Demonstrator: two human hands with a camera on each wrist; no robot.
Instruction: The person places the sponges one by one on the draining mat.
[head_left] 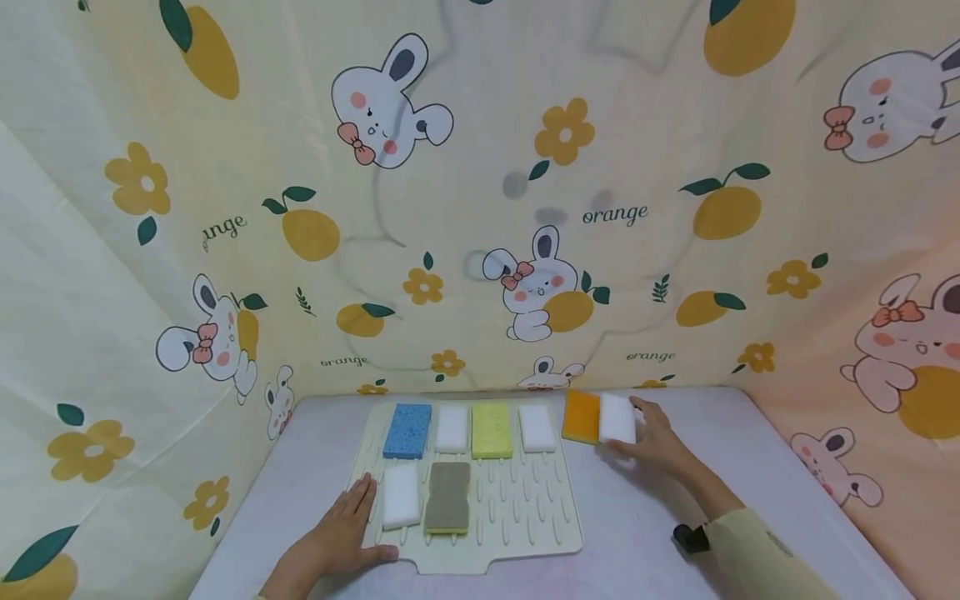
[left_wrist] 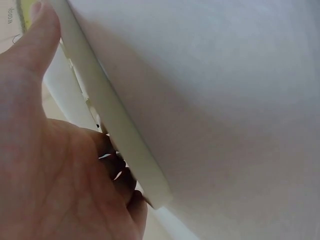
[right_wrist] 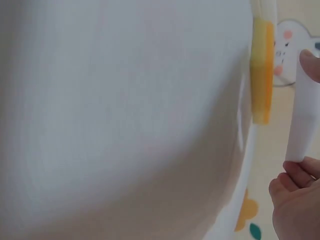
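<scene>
My right hand (head_left: 657, 437) pinches a white sponge block (head_left: 617, 418) between thumb and fingers, off the right side of a cream ridged tray (head_left: 453, 560). Beside that block an orange-topped sponge (head_left: 581, 417) with a yellow body lies at the tray's upper right edge. My left hand (head_left: 339, 533) rests on the tray's left edge, fingers extended and thumb by the front rim. On the tray's back row are a blue sponge (head_left: 407, 431), a white block (head_left: 452, 429), a yellow sponge (head_left: 491, 431) and another white block (head_left: 537, 428). In front lie a white block (head_left: 401, 495) and a grey-topped sponge (head_left: 447, 497).
The tray lies on a pale table (head_left: 637, 533). A curtain (head_left: 465, 192) printed with rabbits and oranges hangs behind the table and along both sides. Near the right sleeve (head_left: 765, 554) a small black object (head_left: 690, 538) shows at the wrist.
</scene>
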